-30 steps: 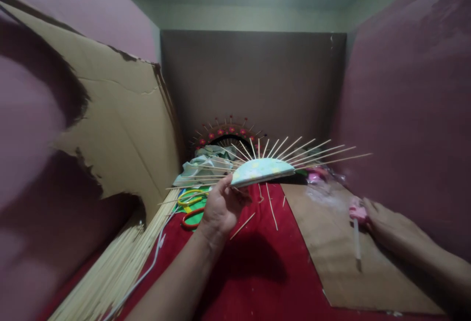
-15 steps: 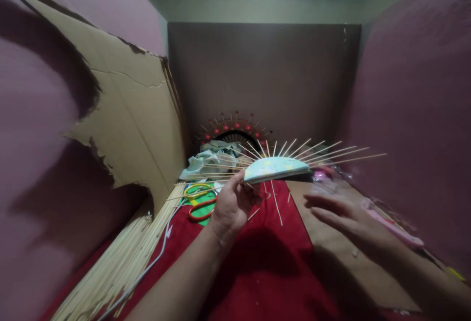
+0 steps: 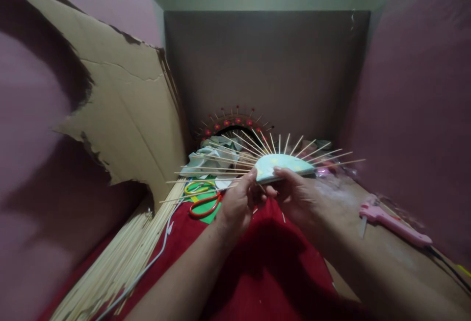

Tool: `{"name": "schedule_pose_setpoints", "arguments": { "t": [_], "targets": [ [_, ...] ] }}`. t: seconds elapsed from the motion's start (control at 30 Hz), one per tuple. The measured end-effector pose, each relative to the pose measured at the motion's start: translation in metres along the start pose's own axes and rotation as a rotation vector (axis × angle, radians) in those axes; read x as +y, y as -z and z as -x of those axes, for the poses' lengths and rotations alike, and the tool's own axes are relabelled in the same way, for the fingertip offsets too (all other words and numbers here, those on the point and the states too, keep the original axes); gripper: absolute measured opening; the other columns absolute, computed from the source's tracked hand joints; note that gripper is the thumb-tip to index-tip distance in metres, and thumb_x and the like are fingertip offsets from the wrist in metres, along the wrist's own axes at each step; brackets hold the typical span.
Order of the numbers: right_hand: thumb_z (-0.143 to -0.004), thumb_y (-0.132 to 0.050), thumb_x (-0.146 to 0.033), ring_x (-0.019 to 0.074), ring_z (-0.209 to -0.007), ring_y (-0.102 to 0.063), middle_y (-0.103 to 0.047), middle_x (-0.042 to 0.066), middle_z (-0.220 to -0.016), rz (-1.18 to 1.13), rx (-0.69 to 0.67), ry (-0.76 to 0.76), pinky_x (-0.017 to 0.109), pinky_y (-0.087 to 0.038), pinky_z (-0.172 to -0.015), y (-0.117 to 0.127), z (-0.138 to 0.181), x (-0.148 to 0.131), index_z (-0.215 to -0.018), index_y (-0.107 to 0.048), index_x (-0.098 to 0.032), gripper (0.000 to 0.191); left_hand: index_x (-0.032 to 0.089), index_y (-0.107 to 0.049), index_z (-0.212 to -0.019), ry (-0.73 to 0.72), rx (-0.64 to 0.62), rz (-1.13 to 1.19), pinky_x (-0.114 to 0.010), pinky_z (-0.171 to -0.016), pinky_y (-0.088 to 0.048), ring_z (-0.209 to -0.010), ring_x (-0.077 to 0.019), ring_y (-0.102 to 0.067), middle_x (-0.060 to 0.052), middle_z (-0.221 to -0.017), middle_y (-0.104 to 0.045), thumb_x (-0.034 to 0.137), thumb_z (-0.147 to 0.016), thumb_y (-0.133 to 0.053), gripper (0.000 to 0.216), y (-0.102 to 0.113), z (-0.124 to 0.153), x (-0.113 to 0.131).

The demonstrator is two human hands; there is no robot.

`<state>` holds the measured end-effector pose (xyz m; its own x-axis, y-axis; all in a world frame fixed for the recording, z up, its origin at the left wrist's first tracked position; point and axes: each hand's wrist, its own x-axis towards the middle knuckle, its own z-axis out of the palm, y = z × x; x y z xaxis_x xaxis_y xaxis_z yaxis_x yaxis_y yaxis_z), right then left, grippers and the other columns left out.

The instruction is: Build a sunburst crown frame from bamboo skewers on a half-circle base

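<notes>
Change: right hand (image 3: 300,198) has left the pink glue gun (image 3: 392,220), now lying on brown cardboard sheet (image 3: 371,262); hand came over to pale green half-disc w/ fanned wooden skewers (image 3: 283,166).
Meaning: prob. two-hand steadying, gluing paused.
Left hand (image 3: 237,203): pinches disc's left edge.
Right hand: fingers closed on front rim.
Disc: held up over red cloth (image 3: 268,262).
Containers: none seen; loose skewer bundle (image 3: 117,267) lower left, orange-handled scissors (image 3: 202,208) nearby.

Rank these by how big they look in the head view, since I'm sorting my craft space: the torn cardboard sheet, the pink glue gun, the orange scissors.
1. Torn cardboard sheet, by far the largest.
2. Pink glue gun.
3. Orange scissors, partly hidden, so the gap with the glue gun is unsure.
</notes>
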<state>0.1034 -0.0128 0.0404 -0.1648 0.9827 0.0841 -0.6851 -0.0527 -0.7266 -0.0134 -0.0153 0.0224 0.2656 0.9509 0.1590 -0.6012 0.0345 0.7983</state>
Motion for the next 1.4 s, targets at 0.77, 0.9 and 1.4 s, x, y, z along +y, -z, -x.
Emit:
{"name": "schedule_pose_setpoints", "arguments": {
  "t": [0.77, 0.9, 1.4],
  "targets": [
    [-0.070, -0.049, -0.003, 0.0185, -0.060, -0.064, -0.071, 0.005, -0.074, -0.345, 0.078, -0.159, 0.037, -0.058, -0.060, 0.023, 0.002, -0.025, -0.109, -0.056, -0.014, 0.041, 0.017, -0.073, -0.076, -0.359, 0.063, -0.672, -0.025, -0.075, -0.044, -0.078, -0.0179, -0.060, -0.006, -0.081, -0.069, 0.022, -0.070, -0.072, 0.008, -0.004, 0.008, 0.008],
    [-0.070, -0.048, -0.003, 0.0134, -0.056, -0.062, -0.070, 0.003, -0.073, -0.412, 0.016, -0.195, 0.021, -0.052, -0.046, 0.026, 0.005, -0.026, -0.108, -0.056, -0.013, 0.041, 0.017, -0.074, -0.071, -0.344, 0.066, -0.522, -0.025, -0.081, -0.042, -0.084, -0.0186, -0.060, -0.007, -0.083, -0.070, 0.016, -0.065, -0.076, 0.006, -0.009, 0.010, 0.005],
    [-0.078, -0.053, -0.008, 0.0065, -0.048, -0.057, -0.068, -0.003, -0.071, -0.165, -0.125, -0.081, 0.017, -0.054, -0.049, 0.044, -0.001, -0.041, -0.088, -0.063, -0.021, 0.019, 0.024, -0.070, -0.081, -0.361, -0.242, -0.946, -0.033, -0.086, -0.039, -0.089, -0.0229, -0.056, -0.004, -0.088, -0.067, 0.018, -0.074, -0.061, 0.013, 0.009, -0.004, -0.031]
  ]
}}
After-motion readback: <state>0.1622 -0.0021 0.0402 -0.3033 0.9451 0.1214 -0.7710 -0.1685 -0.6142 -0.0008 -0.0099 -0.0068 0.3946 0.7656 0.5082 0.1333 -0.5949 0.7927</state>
